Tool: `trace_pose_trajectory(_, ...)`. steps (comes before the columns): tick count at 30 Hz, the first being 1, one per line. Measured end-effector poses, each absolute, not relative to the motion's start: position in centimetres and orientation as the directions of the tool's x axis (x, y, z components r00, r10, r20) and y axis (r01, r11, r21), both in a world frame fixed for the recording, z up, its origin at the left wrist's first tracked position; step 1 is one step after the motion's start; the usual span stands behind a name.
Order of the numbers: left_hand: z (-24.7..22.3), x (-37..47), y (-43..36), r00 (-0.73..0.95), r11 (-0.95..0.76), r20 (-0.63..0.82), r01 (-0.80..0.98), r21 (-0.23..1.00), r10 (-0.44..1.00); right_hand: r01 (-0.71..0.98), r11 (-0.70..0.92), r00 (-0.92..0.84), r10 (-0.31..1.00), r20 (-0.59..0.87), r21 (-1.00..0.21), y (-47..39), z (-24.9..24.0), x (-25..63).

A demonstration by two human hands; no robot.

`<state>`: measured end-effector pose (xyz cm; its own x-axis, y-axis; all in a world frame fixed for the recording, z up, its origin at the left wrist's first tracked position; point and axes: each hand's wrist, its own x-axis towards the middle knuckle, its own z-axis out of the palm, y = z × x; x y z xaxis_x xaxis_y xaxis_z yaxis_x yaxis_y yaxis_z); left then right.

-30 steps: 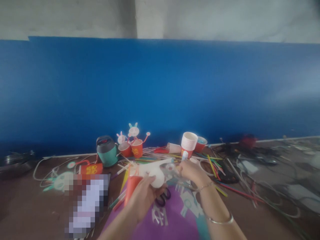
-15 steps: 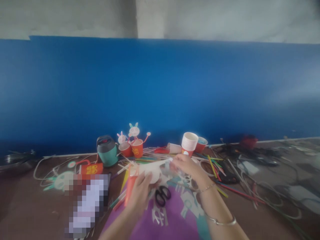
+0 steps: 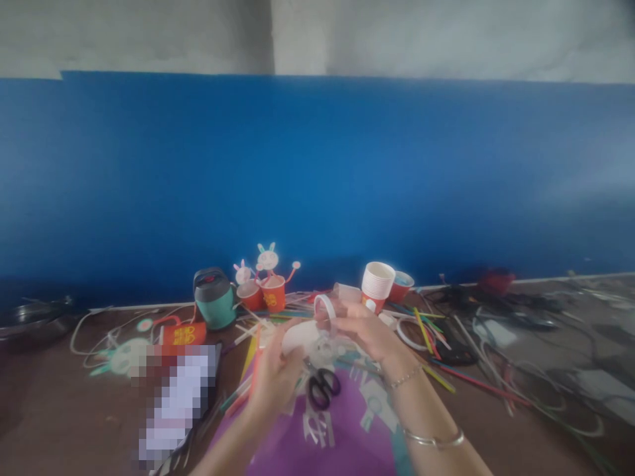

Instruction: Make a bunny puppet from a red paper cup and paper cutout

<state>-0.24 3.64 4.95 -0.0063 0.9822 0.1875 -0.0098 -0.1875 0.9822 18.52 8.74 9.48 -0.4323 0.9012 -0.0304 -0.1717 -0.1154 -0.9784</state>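
My left hand (image 3: pixel 280 363) is closed around a white paper piece (image 3: pixel 299 336) above a purple sheet (image 3: pixel 347 449). Close to its right, my right hand (image 3: pixel 354 324) has its fingers curled on a white tape roll (image 3: pixel 325 308), which is tilted with its ring facing left. Black-handled scissors (image 3: pixel 323 389) lie below and between the hands on the sheet. White paper cutouts (image 3: pixel 318 426) rest near the scissors. Behind my left hand an orange object is partly hidden.
A teal jar (image 3: pixel 214 301), orange cups with rabbit figures (image 3: pixel 274 293) and stacked paper cups (image 3: pixel 378 283) stand along the back. A phone (image 3: pixel 178 403) lies left. Colored sticks (image 3: pixel 419 328), a black object (image 3: pixel 454 344) and cables (image 3: pixel 536 396) lie right.
The tape roll now shows upright in my right hand, which has shifted slightly left. The white paper has drawn in nearer my left hand and no longer stretches between both hands.
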Motion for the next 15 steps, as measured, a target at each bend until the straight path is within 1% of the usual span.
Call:
trace_pose_trajectory(3,5.6,-0.2,3.4,0.003,-0.143,0.143,-0.053,0.988,0.99,-0.11,-0.078,-0.411,0.911,-0.026,-0.991,8.5,9.7,18.1)
trace_pose_trajectory(7,6.3,-0.1,3.4,-0.072,-0.081,0.071,-0.153,0.985,0.995,-0.07,-0.035,-0.416,0.909,-0.003,-0.997,8.3,9.9,17.9)
trace_pose_trajectory(12,5.9,-0.2,3.6,-0.138,0.026,-0.066,-0.273,0.962,0.988,0.117,0.118,-0.443,0.895,0.055,-0.986,8.1,9.8,17.9)
trace_pose_trajectory(15,5.4,-0.3,3.8,-0.215,0.066,-0.147,-0.345,0.936,0.966,0.169,0.16,-0.453,0.889,0.068,-0.973,8.0,9.8,17.7)
